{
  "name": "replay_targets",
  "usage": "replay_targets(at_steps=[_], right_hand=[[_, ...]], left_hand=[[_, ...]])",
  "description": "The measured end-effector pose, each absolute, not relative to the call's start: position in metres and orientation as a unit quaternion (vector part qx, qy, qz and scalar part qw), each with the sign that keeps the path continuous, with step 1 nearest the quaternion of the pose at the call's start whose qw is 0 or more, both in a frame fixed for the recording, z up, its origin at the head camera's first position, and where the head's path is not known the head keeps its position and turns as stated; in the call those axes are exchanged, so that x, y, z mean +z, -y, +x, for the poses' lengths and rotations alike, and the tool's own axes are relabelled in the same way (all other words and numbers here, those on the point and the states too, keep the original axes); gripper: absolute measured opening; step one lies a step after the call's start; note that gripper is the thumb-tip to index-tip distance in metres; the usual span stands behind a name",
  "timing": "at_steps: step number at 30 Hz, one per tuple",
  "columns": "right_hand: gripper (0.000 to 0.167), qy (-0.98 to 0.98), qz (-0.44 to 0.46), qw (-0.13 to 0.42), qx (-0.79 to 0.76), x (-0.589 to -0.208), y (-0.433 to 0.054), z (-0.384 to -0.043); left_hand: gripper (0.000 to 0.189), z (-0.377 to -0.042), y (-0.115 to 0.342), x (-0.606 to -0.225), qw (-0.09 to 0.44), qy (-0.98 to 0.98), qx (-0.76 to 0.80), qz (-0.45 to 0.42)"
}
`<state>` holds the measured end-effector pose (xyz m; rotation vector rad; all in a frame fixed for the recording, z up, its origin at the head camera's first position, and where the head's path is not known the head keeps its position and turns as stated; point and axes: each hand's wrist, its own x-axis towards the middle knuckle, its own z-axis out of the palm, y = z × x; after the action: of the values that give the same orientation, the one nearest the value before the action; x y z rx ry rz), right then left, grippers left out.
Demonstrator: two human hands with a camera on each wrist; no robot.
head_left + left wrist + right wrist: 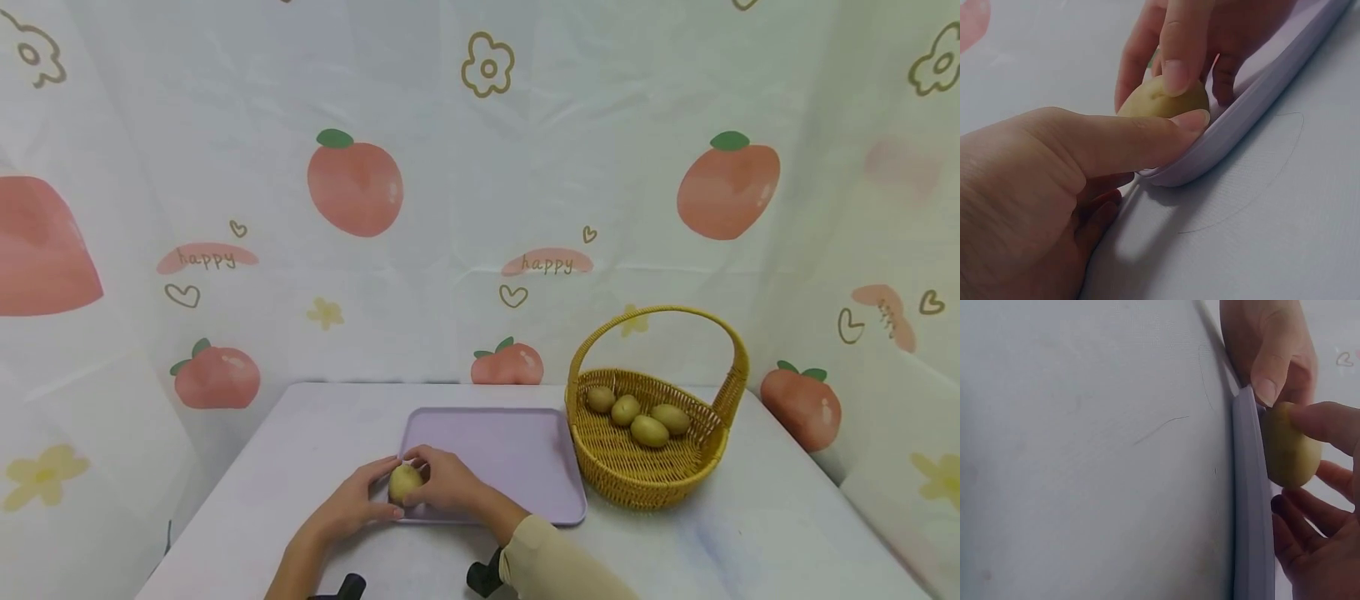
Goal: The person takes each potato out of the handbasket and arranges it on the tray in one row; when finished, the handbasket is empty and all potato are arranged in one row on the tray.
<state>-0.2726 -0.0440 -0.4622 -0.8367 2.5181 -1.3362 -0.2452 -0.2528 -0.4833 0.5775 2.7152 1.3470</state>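
Observation:
A yellow-brown potato (404,484) is at the near left corner of a shallow purple tray (495,454). My right hand (450,479) grips it from the right, thumb on the near side and fingers spread beyond it. Around its left end comes my left hand (352,500), with the thumb low by the tray rim and the forefinger on the far side. In the left wrist view the left thumb overlaps the potato (1163,100), and that hand's other fingers (1107,209) bend below, outside the tray. Whether the potato touches the tray floor is hidden.
Right of the tray stands a yellow woven basket (645,487) with a tall arched handle (660,310). Several potatoes (649,431) lie in its back part. The white table (337,417) meets a printed curtain (450,333) behind.

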Motion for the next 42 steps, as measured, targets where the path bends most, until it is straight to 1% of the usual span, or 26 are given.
replay_targets(at_steps=[6, 12, 17, 26, 30, 36, 40, 42], right_hand=[[0.055, -0.849, -0.277, 0.08, -0.442, -0.466, 0.037, -0.273], [0.054, -0.86, -0.266, 0.07, -0.431, -0.466, 0.021, -0.273], [0.053, -0.863, -0.265, 0.055, -0.427, -0.462, 0.001, -0.269], [0.051, -0.858, -0.282, 0.02, -0.43, -0.449, -0.045, -0.258], [0.047, -0.848, -0.304, -0.011, -0.434, -0.439, -0.066, -0.255], [0.043, -0.847, -0.332, -0.059, -0.411, -0.415, -0.101, -0.249], [0.04, -0.854, -0.329, -0.092, -0.392, -0.395, -0.125, -0.248], [0.037, -0.864, -0.319, -0.095, -0.378, -0.385, -0.137, -0.249]], left_hand=[[0.08, -0.245, 0.252, -0.484, 0.032, -0.881, 0.436, 0.18], [0.08, -0.244, 0.252, -0.482, 0.032, -0.883, 0.434, 0.176], [0.08, -0.244, 0.251, -0.481, 0.026, -0.886, 0.427, 0.181], [0.082, -0.246, 0.25, -0.484, 0.032, -0.886, 0.432, 0.165], [0.083, -0.247, 0.251, -0.487, 0.033, -0.886, 0.435, 0.159], [0.084, -0.247, 0.251, -0.488, 0.038, -0.884, 0.44, 0.152], [0.084, -0.247, 0.251, -0.488, 0.039, -0.885, 0.439, 0.152], [0.084, -0.247, 0.251, -0.488, 0.039, -0.884, 0.439, 0.153]])
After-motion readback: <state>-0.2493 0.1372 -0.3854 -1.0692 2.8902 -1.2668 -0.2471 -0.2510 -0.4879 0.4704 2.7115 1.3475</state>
